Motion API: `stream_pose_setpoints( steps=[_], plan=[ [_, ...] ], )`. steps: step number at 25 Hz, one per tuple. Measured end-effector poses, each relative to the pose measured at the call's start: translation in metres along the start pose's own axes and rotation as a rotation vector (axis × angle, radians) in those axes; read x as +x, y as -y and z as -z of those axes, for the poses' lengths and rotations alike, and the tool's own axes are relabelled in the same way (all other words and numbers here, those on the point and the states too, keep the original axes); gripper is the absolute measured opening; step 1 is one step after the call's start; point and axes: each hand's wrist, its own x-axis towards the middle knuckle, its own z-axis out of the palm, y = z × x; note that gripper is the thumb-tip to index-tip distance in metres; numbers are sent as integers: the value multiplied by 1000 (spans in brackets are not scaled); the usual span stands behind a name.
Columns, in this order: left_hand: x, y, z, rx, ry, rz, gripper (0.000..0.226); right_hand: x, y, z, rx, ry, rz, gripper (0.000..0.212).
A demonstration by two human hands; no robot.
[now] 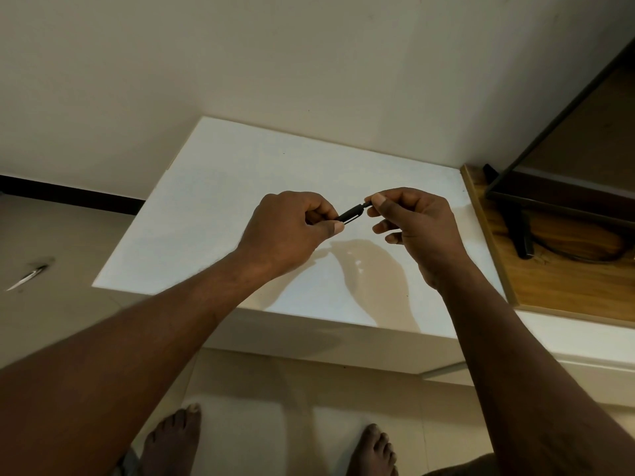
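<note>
Black pen (350, 213): slim, held in the air above the middle of the table (223, 201), tilted up toward the right; only a short stretch shows, with a thin clip on its underside.
Left hand (288, 231): fingers are curled round the pen's lower end and the thumb (331, 229) presses against it from the near side; the pen sticks out of this fist to the right.
Right hand (415, 228): thumb (378, 202) and forefinger pinch the pen's narrow upper tip; the other fingers are loosely bent and touch nothing.
Pen against the grips: it bridges the gap between the hands, one end in each, clear of the tabletop.
Table: white top, its far edge against the wall (309, 63); the hands' shadow (371, 269) falls toward its near edge.
Board (556, 293): wood, flush with the table's right edge; a black stand (520, 231) and a dark cable (584, 258) lie on it.
Floor: two bare feet (171, 441) below the table's near edge.
</note>
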Motion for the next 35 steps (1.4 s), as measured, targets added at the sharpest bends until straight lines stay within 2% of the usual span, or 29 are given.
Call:
stream_pose_setpoints(
  steps=[35],
  plan=[
    [-2,0,1,10,1,10,7,0,1,-4,0,18,-38,12]
  ],
)
